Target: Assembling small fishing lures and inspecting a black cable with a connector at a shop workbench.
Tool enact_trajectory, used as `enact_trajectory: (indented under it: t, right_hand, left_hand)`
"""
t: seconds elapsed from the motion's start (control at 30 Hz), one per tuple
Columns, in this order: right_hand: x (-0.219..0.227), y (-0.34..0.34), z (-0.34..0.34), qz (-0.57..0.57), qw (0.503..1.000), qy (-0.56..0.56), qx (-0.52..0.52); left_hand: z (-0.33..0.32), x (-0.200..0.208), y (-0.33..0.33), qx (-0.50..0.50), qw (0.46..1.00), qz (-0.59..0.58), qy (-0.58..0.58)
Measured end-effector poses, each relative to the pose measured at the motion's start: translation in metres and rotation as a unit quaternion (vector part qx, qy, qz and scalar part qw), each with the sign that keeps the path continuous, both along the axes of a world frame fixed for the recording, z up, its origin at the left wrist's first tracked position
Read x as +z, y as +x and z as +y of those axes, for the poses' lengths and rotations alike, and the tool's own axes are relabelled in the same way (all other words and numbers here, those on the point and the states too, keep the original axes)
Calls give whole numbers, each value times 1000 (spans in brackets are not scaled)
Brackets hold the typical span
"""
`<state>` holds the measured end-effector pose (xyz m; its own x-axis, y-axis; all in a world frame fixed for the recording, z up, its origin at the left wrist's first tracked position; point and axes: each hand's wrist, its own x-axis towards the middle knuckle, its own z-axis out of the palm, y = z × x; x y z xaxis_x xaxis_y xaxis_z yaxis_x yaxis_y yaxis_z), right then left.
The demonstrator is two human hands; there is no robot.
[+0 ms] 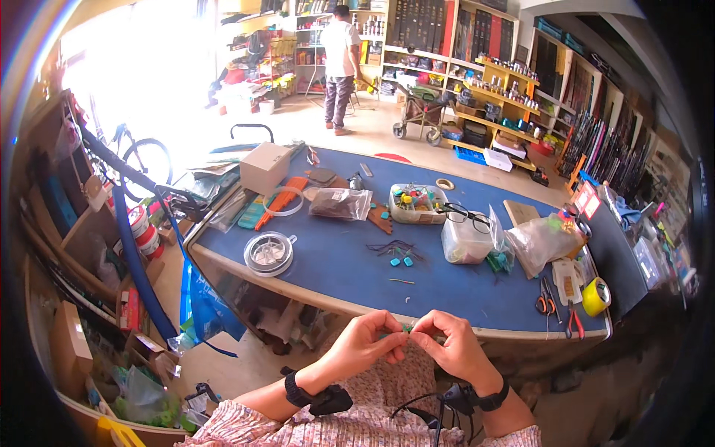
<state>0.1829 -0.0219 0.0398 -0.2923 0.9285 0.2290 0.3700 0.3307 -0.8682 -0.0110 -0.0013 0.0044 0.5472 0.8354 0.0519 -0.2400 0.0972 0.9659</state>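
A small green piece (pixel 406 328) is sitting pinched between the fingertips of both hands, held in the air just in front of the near edge of the blue-topped table (pixel 328 261), above the person's lap. Most of it is hidden by the fingers, so only a speck of green is showing; its shape cannot be told.

The left hand (pixel 365 344) is closing thumb and forefinger on the piece from one side, and the right hand (pixel 450 346) is gripping it from the other, both with the remaining fingers curled in. Judging by this, the handwork on this one piece is under way, not finished.

Further out, a few small teal beads (pixel 400 258) are lying near the middle of the table beside a bundle of dark threads (pixel 391 246), apparently waiting their turn. Beyond them a clear box of coloured bits (pixel 417 203) is standing toward the far edge, with a pair of black glasses (pixel 465 216) resting beside it on a clear bag (pixel 465 242). A round clear spool (pixel 269 253) is sitting near the left near corner, and orange-handled scissors (pixel 544 298) and a yellow tape roll (pixel 596 296) are lying at the right near corner.
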Motion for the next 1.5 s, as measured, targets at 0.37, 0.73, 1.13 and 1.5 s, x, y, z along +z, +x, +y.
enact_trajectory:
  t: [0.37, 0.73, 1.13, 1.5]
  right_hand:
    - [11, 15, -14, -44, 997, -46, 39]
    - [-9, 59, 4, 179, 971, -113, -108]
    - [-60, 86, 56, 228, 961, -151, -27]
    - [-72, 91, 69, 322, 934, -157, 8]
  left_hand:
    - [-4, 13, -12, -83, 990, 114, 27]
    - [35, 19, -63, 141, 990, -24, 0]
    - [99, -33, -49, 203, 971, 114, 60]
    - [127, -56, -42, 338, 887, 253, 185]
